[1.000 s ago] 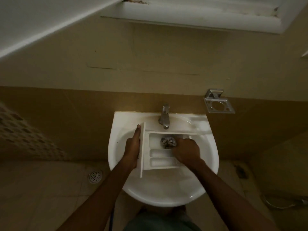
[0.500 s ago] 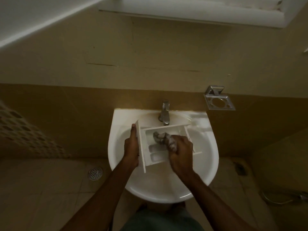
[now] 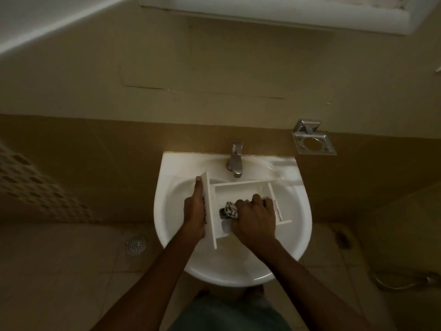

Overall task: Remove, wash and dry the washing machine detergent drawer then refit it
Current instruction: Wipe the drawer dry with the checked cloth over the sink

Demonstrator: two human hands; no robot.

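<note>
The white detergent drawer [image 3: 241, 191] lies across the white wash basin [image 3: 296, 211], its front panel on the left and its open compartments facing up. My left hand [image 3: 194, 211] grips the front panel along its outer face. My right hand [image 3: 254, 218] is closed around a crumpled checked cloth [image 3: 230, 210] and presses it into the drawer's near compartments. My right hand hides part of the drawer's inside.
A chrome tap [image 3: 235, 161] stands at the basin's back edge, just above the drawer. An empty chrome holder [image 3: 313, 142] is fixed to the tiled wall at the right. A floor drain [image 3: 136, 244] lies at the left, a hose [image 3: 401, 281] at the lower right.
My right hand has dragged the cloth from the drawer's far compartment toward the near ones. The drawer has tilted and shifted slightly in my left hand.
</note>
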